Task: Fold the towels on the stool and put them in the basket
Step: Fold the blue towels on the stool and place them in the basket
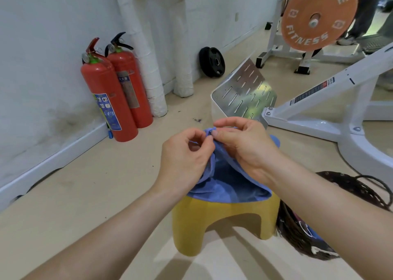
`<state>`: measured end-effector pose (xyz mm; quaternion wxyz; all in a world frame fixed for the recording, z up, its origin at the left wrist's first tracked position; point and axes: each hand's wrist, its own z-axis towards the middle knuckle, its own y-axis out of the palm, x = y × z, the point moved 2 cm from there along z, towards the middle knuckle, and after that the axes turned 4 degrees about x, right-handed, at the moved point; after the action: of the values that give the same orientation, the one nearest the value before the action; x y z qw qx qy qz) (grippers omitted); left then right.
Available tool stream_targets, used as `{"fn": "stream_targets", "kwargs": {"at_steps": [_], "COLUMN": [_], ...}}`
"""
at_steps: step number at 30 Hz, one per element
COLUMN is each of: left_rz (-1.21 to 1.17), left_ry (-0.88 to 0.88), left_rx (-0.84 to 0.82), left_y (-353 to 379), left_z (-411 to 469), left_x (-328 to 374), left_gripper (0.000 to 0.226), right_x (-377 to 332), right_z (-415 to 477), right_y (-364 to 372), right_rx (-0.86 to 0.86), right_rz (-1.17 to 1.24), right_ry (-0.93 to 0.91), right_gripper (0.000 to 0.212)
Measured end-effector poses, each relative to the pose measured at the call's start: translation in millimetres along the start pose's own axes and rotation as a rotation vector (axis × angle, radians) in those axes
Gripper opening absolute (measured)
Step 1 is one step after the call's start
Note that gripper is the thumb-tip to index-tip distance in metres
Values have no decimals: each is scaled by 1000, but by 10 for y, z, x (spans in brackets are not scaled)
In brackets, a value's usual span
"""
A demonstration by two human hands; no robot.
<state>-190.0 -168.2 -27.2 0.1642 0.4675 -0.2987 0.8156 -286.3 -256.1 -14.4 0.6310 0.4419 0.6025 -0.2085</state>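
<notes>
A blue towel (225, 186) lies on the yellow stool (217, 222) at the centre of the head view, its far edge lifted. My left hand (182, 162) pinches that lifted edge between thumb and forefinger. My right hand (246, 145) pinches the same edge right beside it, fingertips nearly touching the left hand's. The towel hangs down between my wrists onto the stool top. A dark woven basket (353, 190) stands on the floor to the right of the stool, partly hidden by my right forearm, with some blue cloth inside.
Two red fire extinguishers (114, 92) stand against the white wall at the left. A white gym machine frame (319, 114) with a metal footplate (244, 94) is just behind the stool. A black weight plate (212, 62) leans on the wall. A person's legs (365, 14) show at the far right.
</notes>
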Motion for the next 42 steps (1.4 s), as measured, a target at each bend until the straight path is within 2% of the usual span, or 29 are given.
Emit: {"fn": "stream_targets", "kwargs": {"at_steps": [7,12,14,18,22,25,27,28,31,34,38,42], "left_rz": [45,-84,-97,-39,26,87,141,153,159,119,-26,-167], "left_ry": [7,-196,-222,-176,-116,-42,74,149,300,191,124,115], "left_rx": [-74,-143,-163,-209,-232,-132,-24,-25,-167,-248,-82,173], "left_y": [-41,-58,-63,-103,-177,-223,-272,-291,-341,-397,-527,-855], "left_z": [73,103,116,147,215,242,250,261,303,375,472,642], "left_x": [55,122,147,184,156,128,138,153,217,203,211,353], "left_gripper": [24,29,28,26,28,21,21,23,17,12,14,16], "right_x": [-50,-88,-93,-86,-94,-102,-109,-118,-201,-287,-270,-44], "right_z": [-69,-97,-105,-117,-120,-115,-128,-133,-149,-145,-28,183], "right_y": [25,62,77,81,85,83,92,99,125,158,188,214], "right_rx": [30,86,105,82,-31,-82,-109,-114,-115,-132,-226,-109], "right_rz": [-111,-250,-279,-318,-276,-302,-304,-316,-407,-451,-510,-932], "right_ry": [-169,-376,-441,-482,-439,-411,-393,-396,-452,-484,-427,-433], "right_gripper": [18,16,16,17,24,34,40,41,46,48,37,14]}}
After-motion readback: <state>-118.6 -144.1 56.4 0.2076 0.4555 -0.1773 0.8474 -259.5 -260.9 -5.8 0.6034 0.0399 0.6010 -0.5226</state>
